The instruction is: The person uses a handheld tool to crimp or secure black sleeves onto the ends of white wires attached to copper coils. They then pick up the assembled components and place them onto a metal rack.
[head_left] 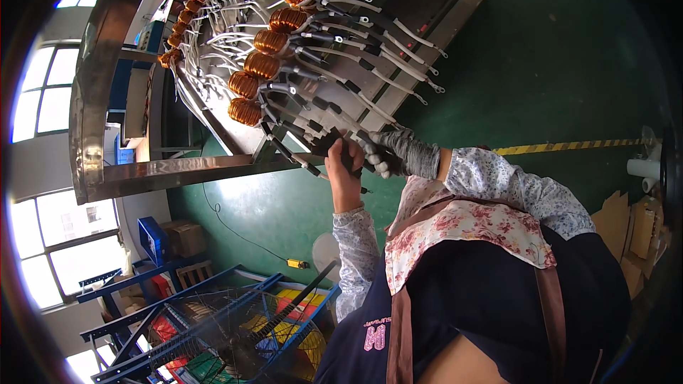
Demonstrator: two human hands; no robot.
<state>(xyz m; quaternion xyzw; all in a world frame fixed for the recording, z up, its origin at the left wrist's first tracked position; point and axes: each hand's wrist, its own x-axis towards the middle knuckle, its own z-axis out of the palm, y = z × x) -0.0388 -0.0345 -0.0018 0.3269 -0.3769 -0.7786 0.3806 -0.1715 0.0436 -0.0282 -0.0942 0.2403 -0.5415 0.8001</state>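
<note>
Your left hand [343, 171] was bare, its fingers clenched around a dark tool [350, 158] at the lower edge of the steel tabletop [178, 168]. Your right hand [398, 153] wore a grey knit glove and sat just beside the left, its fingers curled around the black-sleeved ends of the leads [320, 139] there; how tightly, you could not tell. Both hands met at the lowest of the copper coils [245, 111], whose white and black wires ran down toward your grip.

More coils [270, 41] lay in a row up the tabletop, each with sleeved leads fanned out to the right, and a further line of small coils [192, 11] curved along the far edge. Your floral sleeves and a dark apron [498, 291] filled the lower right. Below the tabletop was green floor [284, 206] with a yellow-and-black strip [562, 146], a wire fan guard [220, 334] on a blue rack, and cardboard boxes [186, 237].
</note>
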